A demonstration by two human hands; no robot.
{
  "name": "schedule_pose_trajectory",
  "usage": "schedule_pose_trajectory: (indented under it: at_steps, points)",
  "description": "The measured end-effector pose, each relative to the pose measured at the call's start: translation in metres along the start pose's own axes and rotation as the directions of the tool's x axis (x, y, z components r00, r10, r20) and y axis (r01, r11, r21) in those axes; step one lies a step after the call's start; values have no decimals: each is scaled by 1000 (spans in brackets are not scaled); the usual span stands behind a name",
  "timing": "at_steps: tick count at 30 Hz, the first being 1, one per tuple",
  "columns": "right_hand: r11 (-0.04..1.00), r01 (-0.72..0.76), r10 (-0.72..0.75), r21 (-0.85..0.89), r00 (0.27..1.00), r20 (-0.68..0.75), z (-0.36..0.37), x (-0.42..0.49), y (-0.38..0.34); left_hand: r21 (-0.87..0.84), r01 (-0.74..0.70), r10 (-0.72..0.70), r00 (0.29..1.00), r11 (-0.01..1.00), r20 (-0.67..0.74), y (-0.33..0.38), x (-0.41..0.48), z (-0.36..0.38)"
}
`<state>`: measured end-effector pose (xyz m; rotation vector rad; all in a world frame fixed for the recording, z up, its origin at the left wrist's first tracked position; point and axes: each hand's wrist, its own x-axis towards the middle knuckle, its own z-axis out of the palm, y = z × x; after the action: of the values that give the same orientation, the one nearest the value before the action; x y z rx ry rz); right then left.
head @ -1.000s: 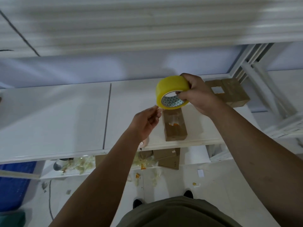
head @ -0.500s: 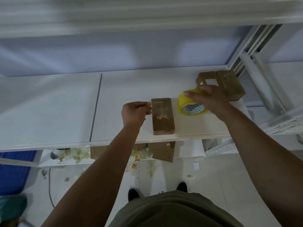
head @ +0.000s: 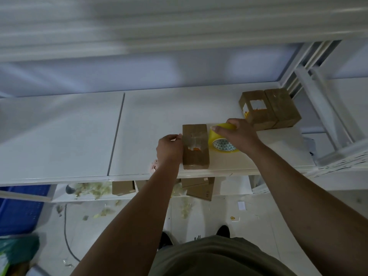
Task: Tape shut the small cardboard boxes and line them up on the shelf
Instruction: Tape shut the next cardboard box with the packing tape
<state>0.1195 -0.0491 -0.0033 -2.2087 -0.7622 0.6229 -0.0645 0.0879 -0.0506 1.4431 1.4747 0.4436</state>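
A small brown cardboard box (head: 195,146) lies near the front edge of the white shelf (head: 79,136). Clear tape stretches across its top. My left hand (head: 169,148) presses against the box's left side, pinching the free tape end. My right hand (head: 237,134) grips a yellow tape roll (head: 221,143) that rests on the shelf just right of the box. Two more brown boxes (head: 256,112) (head: 282,107) stand side by side at the shelf's back right.
A white upright post and rails (head: 322,112) close the shelf's right end. A higher shelf (head: 179,26) hangs overhead. A small pink object (head: 153,166) peeks out at the shelf edge under my left wrist. Below are more boxes (head: 199,188), tape scraps, a blue bin (head: 18,208).
The roll came down from above the box to the shelf on its right, drawing tape over the top. My left hand dropped to the box's left side. The head moved closer.
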Motion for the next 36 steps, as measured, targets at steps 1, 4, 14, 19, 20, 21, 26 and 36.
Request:
schedule_pose_trajectory:
  at_steps: [1, 4, 14, 19, 20, 21, 26, 36]
  points:
    - [1000, -7, 7, 27, 1000, -6, 2, 0, 1, -53, 56, -56, 998, 997, 13, -3, -2, 4]
    - [990, -35, 34, 140, 999, 5, 5, -2, 7, -106, 61, -62, 998, 993, -8, -9, -3, 12]
    - [848, -41, 41, 529, 999, 11, 2, -18, -13, -250, 131, -80, 976, 960, 205, 1, -6, 3]
    - [831, 85, -120, 550, 992, 27, -6, -18, -54, -547, 211, -7, 936, 810, 351, 13, -5, -31]
    - [798, 96, -163, 596, 985, 60, -8, -18, -60, -584, 228, 0, 931, 779, 364, 15, -4, -39]
    - [740, 78, -206, 668, 972, 115, -10, -16, -63, -612, 230, 13, 931, 757, 365, 17, -2, -48]
    - [676, -10, -375, 736, 856, 356, -13, -21, -73, -694, 222, 35, 941, 685, 336, 21, 1, -84]
    - [895, 137, -105, -425, 990, 97, 22, 6, -85, -500, 80, -56, 996, 863, 62, -15, 45, -141]
